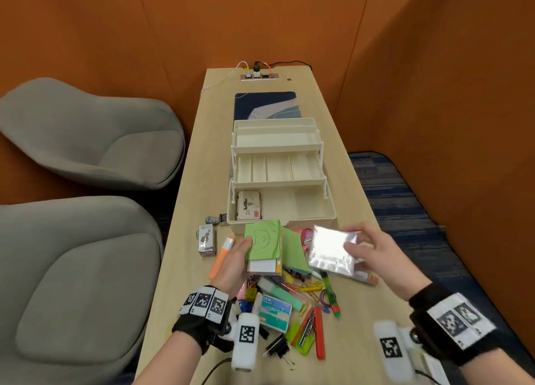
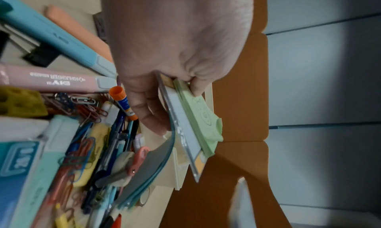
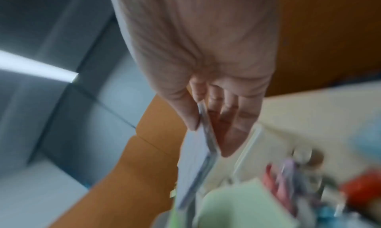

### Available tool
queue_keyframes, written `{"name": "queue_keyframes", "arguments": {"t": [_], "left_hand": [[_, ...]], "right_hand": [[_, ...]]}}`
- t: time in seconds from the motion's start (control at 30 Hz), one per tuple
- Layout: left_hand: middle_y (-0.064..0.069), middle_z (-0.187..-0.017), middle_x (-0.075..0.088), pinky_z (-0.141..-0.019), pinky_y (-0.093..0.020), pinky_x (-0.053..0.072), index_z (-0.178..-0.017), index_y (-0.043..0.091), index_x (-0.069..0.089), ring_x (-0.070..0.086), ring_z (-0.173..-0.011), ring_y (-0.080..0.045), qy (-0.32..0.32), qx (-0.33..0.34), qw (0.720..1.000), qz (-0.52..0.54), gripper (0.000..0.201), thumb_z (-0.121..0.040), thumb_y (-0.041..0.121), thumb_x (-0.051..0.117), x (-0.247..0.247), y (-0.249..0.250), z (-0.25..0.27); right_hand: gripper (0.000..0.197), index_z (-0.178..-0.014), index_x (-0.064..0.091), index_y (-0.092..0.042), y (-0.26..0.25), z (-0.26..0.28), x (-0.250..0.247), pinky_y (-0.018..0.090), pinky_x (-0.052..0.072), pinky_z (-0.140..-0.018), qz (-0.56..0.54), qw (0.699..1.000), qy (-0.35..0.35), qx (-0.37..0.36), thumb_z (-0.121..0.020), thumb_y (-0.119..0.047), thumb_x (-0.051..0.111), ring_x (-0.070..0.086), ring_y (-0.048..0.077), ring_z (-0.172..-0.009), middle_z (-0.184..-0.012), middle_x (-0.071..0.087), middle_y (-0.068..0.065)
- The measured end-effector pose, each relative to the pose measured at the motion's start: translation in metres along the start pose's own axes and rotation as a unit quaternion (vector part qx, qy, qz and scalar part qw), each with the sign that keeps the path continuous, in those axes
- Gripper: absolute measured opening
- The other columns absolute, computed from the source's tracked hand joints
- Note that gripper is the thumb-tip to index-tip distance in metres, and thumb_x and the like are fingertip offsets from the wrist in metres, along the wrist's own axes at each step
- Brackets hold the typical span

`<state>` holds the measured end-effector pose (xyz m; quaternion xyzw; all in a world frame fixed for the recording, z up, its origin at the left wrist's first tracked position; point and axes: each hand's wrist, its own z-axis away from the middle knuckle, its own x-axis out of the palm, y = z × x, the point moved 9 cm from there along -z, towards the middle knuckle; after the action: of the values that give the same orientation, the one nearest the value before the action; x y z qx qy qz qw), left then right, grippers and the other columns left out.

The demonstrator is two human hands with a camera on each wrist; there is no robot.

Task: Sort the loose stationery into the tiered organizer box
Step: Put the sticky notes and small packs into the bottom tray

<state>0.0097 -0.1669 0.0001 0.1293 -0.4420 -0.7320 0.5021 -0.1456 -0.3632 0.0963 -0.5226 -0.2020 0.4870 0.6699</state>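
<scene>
The cream tiered organizer box (image 1: 289, 221) stands open mid-table, with a white Artline case (image 1: 249, 205) in its bottom bin. Just in front of the box, my left hand (image 1: 236, 261) grips a green sticky-note pad (image 1: 262, 241) stacked on a clear-cased white pad; the left wrist view shows the thumb on the green pad (image 2: 198, 110) and fingers underneath. My right hand (image 1: 373, 251) pinches a shiny silver pouch (image 1: 333, 250) between thumb and fingers; in the right wrist view the pouch (image 3: 193, 163) is blurred. Both hands hover above the stationery pile (image 1: 292, 295).
An orange highlighter (image 1: 221, 257), a small grey box (image 1: 207, 240) and a stamp (image 1: 214, 219) lie left of the pile. Binder clips (image 1: 279, 350), pens and paper clips sit at the near edge. A mouse pad (image 1: 267, 105) lies behind the box. Grey chairs (image 1: 86, 269) stand left.
</scene>
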Motion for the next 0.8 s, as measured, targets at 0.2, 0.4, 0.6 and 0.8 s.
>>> {"name": "queue_keyframes", "arguments": {"t": [0.2,0.4,0.6,0.8], "left_hand": [[-0.007,-0.098,0.074,-0.075,-0.033,0.056,-0.11,0.009,0.06,0.071,-0.087,-0.016,-0.038,-0.008,0.996,0.075,0.028,-0.102,0.018,0.035,0.007,-0.002,0.0],[-0.017,-0.132,0.057,-0.106,-0.052,0.036,-0.136,0.007,0.047,0.052,-0.124,-0.032,-0.056,-0.026,0.986,0.155,0.041,-0.101,0.025,0.034,-0.004,-0.005,0.0],[-0.017,-0.137,0.053,-0.092,-0.042,0.05,-0.141,0.009,0.04,0.047,-0.129,-0.032,-0.086,-0.01,0.982,0.167,0.046,-0.101,0.029,0.03,-0.002,-0.002,-0.001],[-0.018,-0.145,0.044,-0.108,-0.051,0.035,-0.145,0.009,0.034,0.04,-0.135,-0.033,-0.113,-0.009,0.969,0.219,0.049,-0.1,0.028,0.036,-0.003,-0.001,0.002]], "right_hand": [[0.024,-0.11,0.051,-0.006,0.007,-0.013,0.064,0.033,0.058,-0.062,-0.176,0.982,-0.06,0.04,-0.088,0.001,0.059,0.067,0.023,-0.081,-0.103,0.064,0.018],[0.022,-0.109,0.054,-0.011,0.009,-0.02,0.065,0.035,0.059,-0.062,-0.126,0.991,-0.042,0.024,-0.09,-0.002,0.058,0.065,0.021,-0.082,-0.096,0.062,0.013],[0.023,-0.115,0.058,-0.009,0.004,-0.031,0.053,0.022,0.046,-0.051,-0.101,0.995,-0.011,0.012,-0.093,-0.003,0.054,0.057,0.012,-0.067,-0.089,0.062,0.006],[0.02,-0.111,0.055,-0.004,0.011,-0.03,0.064,0.027,0.057,-0.059,-0.174,0.984,0.002,0.024,-0.091,0.0,0.055,0.063,0.019,-0.066,-0.102,0.061,0.021]]}}
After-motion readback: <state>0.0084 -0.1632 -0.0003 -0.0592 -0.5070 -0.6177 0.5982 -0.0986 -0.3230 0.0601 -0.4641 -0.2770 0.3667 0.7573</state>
